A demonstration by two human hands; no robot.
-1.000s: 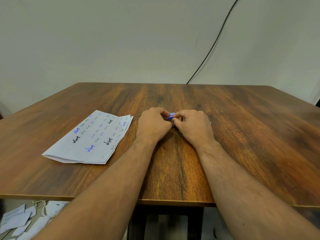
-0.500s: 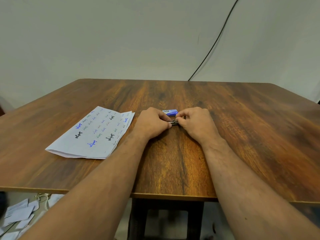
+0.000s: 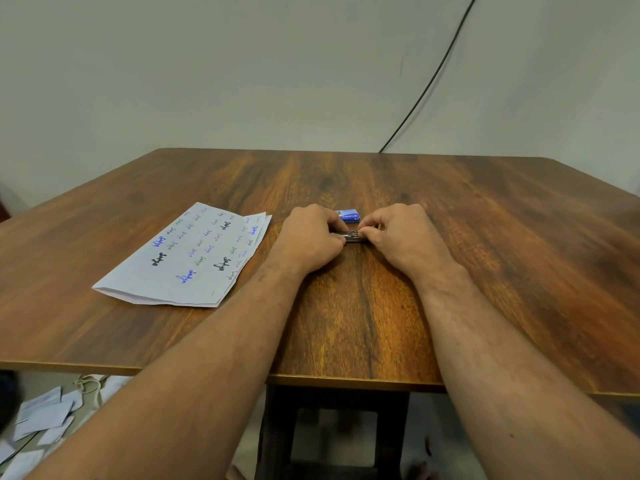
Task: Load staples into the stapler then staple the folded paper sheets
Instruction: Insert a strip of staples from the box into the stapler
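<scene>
A small dark metal stapler [image 3: 352, 235] lies on the wooden table [image 3: 485, 258], held at both ends. My left hand [image 3: 311, 237] pinches its left end and my right hand [image 3: 401, 233] pinches its right end, so most of it is hidden by my fingers. Just behind it sits a small blue staple box [image 3: 348, 215]. The folded paper sheets [image 3: 187, 258], white with blue and black handwriting, lie flat to the left of my left hand.
A black cable [image 3: 426, 88] runs down the wall to the table's far edge. Loose paper scraps [image 3: 41, 420] lie on the floor at lower left. A dark stool [image 3: 332, 431] stands under the table's near edge.
My hands drew slightly toward me and apart, uncovering the blue staple box behind them. The stapler is now visible between my fingertips. The paper has not moved.
</scene>
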